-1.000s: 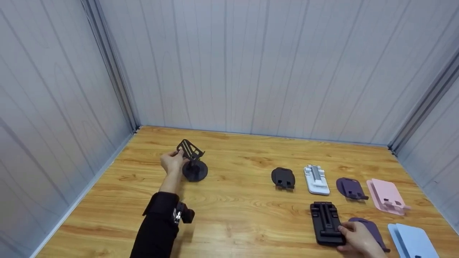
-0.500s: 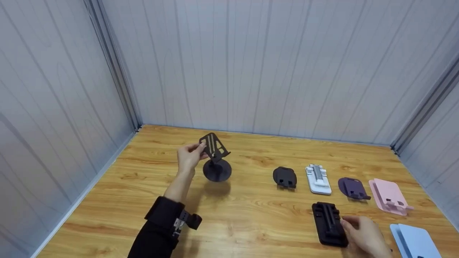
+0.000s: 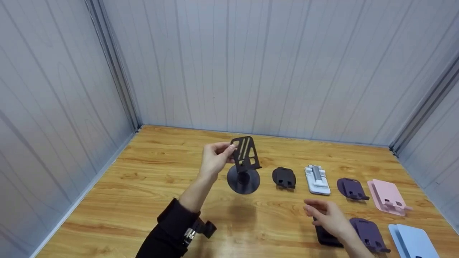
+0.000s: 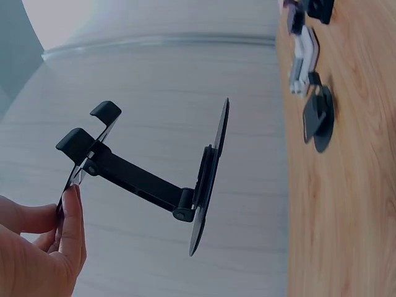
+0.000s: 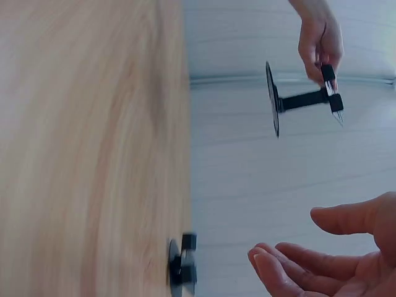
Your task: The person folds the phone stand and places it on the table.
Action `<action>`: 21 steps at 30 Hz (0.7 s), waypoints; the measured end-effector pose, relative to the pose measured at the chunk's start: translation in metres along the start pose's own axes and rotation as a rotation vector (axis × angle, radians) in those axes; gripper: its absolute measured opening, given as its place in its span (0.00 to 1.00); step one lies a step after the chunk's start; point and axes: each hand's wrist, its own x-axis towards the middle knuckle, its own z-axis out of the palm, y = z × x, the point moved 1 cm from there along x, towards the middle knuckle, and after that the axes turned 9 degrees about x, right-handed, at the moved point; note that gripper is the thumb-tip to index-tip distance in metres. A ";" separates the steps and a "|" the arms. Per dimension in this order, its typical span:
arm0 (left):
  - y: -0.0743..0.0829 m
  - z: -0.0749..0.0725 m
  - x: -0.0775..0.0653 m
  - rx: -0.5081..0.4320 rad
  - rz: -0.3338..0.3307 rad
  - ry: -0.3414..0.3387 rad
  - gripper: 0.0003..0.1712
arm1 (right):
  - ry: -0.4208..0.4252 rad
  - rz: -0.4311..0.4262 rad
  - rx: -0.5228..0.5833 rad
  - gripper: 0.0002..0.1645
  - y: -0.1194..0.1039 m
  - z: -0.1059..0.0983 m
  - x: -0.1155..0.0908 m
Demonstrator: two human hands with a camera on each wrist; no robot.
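My left hand (image 3: 216,157) pinches the edge of a black phone stand's slotted plate (image 3: 246,153) between thumb and fingers. The stand's round base (image 3: 244,181) hangs above the table, its shadow below. In the left wrist view, a hinged arm (image 4: 137,179) joins the plate to the base. My right hand (image 3: 328,216) hovers with nothing in its grasp, thumb and fingers apart, over a black folding phone stand (image 3: 325,238) that it partly hides. Beside that lies a purple phone stand (image 3: 369,234).
On the wooden table (image 3: 143,200) at the right lie a small black stand (image 3: 284,177), a white folding stand (image 3: 317,181), another purple stand (image 3: 352,189), a pink stand (image 3: 389,196) and a blue stand (image 3: 414,242). Pale panels (image 3: 244,64) wall the back and sides.
My left hand has lifted the black phone stand off the table and carried it right. The right hand has let go of the black folding stand and moved up and left above it.
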 end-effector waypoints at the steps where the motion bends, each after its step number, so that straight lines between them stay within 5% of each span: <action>1: 0.001 0.002 -0.002 0.002 0.011 -0.014 0.13 | -0.019 -0.016 0.025 0.27 -0.003 0.003 0.002; 9: 0.005 0.020 -0.016 -0.005 0.056 -0.110 0.13 | -0.076 -0.076 0.195 0.27 -0.022 0.029 0.014; 21: -0.005 0.040 -0.030 -0.035 0.080 -0.173 0.13 | -0.138 -0.043 0.453 0.22 -0.027 0.055 0.031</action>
